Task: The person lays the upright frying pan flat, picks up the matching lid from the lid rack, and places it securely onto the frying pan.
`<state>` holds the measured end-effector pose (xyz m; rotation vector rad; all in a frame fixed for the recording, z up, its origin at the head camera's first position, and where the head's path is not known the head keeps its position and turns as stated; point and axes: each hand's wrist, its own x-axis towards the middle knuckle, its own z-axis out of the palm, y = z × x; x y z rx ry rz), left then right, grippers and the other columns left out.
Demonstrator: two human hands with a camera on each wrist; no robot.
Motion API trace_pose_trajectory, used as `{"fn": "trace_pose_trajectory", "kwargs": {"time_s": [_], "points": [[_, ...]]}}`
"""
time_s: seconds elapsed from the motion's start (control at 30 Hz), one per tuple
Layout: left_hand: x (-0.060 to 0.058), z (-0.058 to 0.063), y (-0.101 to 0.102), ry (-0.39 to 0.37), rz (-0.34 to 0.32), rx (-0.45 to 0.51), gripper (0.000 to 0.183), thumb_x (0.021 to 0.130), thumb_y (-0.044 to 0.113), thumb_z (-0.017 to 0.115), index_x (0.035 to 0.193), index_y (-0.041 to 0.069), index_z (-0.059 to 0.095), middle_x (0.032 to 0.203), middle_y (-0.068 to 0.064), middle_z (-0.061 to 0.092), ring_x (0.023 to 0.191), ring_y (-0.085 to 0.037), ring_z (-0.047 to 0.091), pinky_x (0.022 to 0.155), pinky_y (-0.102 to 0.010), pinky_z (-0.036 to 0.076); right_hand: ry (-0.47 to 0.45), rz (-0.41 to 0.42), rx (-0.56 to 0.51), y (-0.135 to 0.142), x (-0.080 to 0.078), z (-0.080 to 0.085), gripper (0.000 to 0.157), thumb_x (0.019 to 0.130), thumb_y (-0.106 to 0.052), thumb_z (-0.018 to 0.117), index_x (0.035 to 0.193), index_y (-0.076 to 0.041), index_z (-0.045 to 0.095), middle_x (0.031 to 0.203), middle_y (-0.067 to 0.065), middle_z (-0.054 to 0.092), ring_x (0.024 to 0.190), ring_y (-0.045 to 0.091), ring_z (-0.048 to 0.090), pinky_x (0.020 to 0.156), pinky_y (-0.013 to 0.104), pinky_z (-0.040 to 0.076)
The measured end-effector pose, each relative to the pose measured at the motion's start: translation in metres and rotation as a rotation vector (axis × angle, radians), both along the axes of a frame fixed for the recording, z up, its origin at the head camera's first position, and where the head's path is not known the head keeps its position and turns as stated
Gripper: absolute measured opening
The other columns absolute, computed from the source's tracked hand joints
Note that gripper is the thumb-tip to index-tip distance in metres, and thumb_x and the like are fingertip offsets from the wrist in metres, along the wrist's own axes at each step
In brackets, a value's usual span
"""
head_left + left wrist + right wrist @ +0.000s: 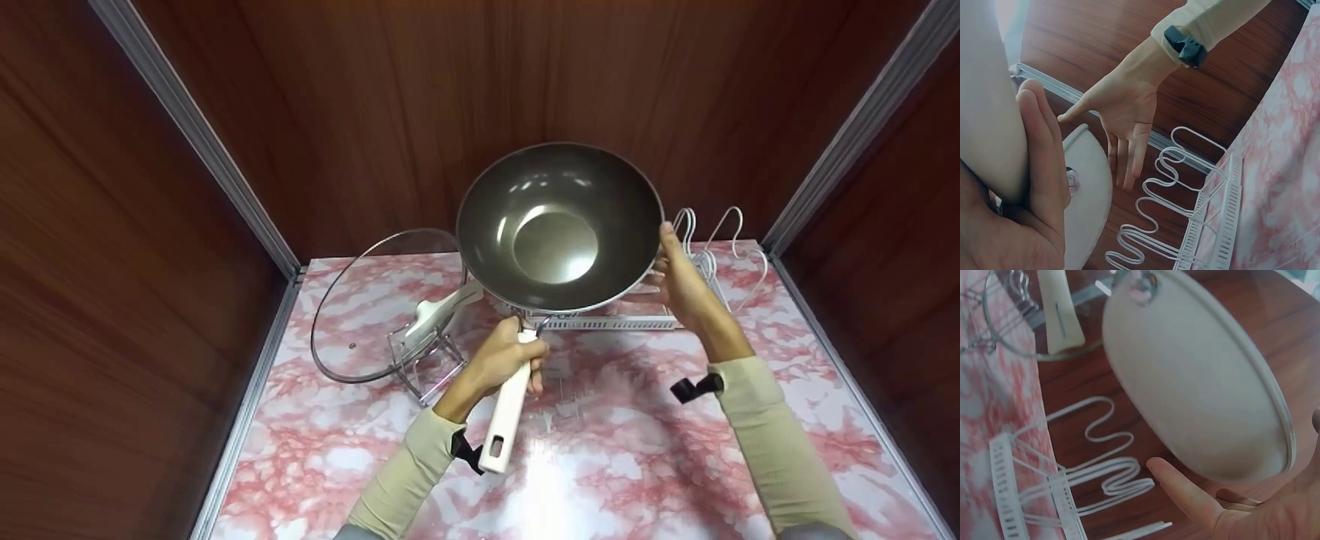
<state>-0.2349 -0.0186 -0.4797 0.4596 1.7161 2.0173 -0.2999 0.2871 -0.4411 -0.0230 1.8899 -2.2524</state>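
Note:
A wok with a dark inside point(559, 225) and a cream outside point(1196, 382) is held in the air, tilted so its inside faces the head camera. My left hand point(506, 356) grips its cream handle point(510, 412) near the bowl, fingers wrapped round it. At the wok's right rim is my right hand point(686, 289), fingers extended and thumb by the edge. In the left wrist view this right hand point(1129, 107) has its palm spread beside the bowl; whether it touches the rim I cannot tell.
A glass lid point(352, 315) with a cream handle point(439, 311) leans upright in a wire stand point(427, 367) at the left. Behind the wok lies a white wire rack point(1224, 214) with wavy loops, partly hidden in the head view. Brown panels point(360, 135) enclose the pink marbled table point(630, 465).

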Motion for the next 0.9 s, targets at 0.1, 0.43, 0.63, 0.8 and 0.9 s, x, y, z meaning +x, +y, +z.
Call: {"fn": "trace_pose_trajectory", "kwargs": {"time_s": [0.1, 0.43, 0.63, 0.8, 0.9], "points": [[0.001, 0.000, -0.001, -0.002, -0.007, 0.001, 0.016, 0.093, -0.004, 0.054, 0.097, 0.004, 0.041, 0.064, -0.004, 0.054, 0.041, -0.014, 0.062, 0.044, -0.029, 0.057, -0.009, 0.005, 0.027, 0.004, -0.011, 0.004, 0.100, 0.099, -0.079, 0.039, 0.170, -0.012, 0.018, 0.168, 0.028, 0.026, 0.134, 0.032, 0.058, 0.095, 0.042, 0.063], [0.003, 0.000, -0.005, 0.014, -0.028, -0.038, 0.013, 0.093, -0.005, 0.055, 0.095, 0.004, 0.046, 0.064, -0.003, 0.054, 0.041, -0.013, 0.061, 0.045, -0.030, 0.058, -0.039, 0.014, 0.066, 0.012, -0.038, 0.009, 0.093, 0.100, -0.079, 0.037, 0.172, -0.025, 0.014, 0.178, 0.015, 0.015, 0.157, 0.034, 0.030, 0.130, 0.066, 0.019], [0.004, -0.001, -0.005, 0.034, -0.048, -0.060, 0.008, 0.093, -0.003, 0.055, 0.092, 0.003, 0.050, 0.061, -0.003, 0.054, 0.041, -0.014, 0.061, 0.044, -0.029, 0.057, -0.057, 0.030, 0.056, 0.017, -0.045, 0.010, 0.092, 0.101, -0.076, 0.041, 0.170, -0.018, 0.022, 0.169, 0.013, 0.030, 0.145, 0.022, 0.042, 0.121, 0.044, 0.038], [0.005, -0.002, -0.005, 0.022, -0.055, -0.071, 0.010, 0.092, -0.003, 0.056, 0.093, 0.004, 0.049, 0.060, -0.002, 0.053, 0.041, -0.013, 0.060, 0.044, -0.030, 0.057, -0.090, 0.010, 0.070, 0.019, -0.047, 0.013, 0.092, 0.101, -0.071, 0.050, 0.167, -0.011, 0.029, 0.160, 0.011, 0.043, 0.141, 0.018, 0.047, 0.113, 0.029, 0.044], [0.004, -0.003, -0.004, 0.018, -0.059, -0.081, 0.009, 0.091, -0.003, 0.056, 0.090, 0.005, 0.051, 0.059, -0.001, 0.053, 0.041, -0.013, 0.059, 0.044, -0.029, 0.057, -0.108, -0.014, 0.096, 0.020, -0.047, 0.013, 0.087, 0.101, -0.069, 0.054, 0.160, -0.007, 0.038, 0.143, 0.005, 0.058, 0.131, 0.016, 0.056, 0.106, 0.026, 0.050]]}}
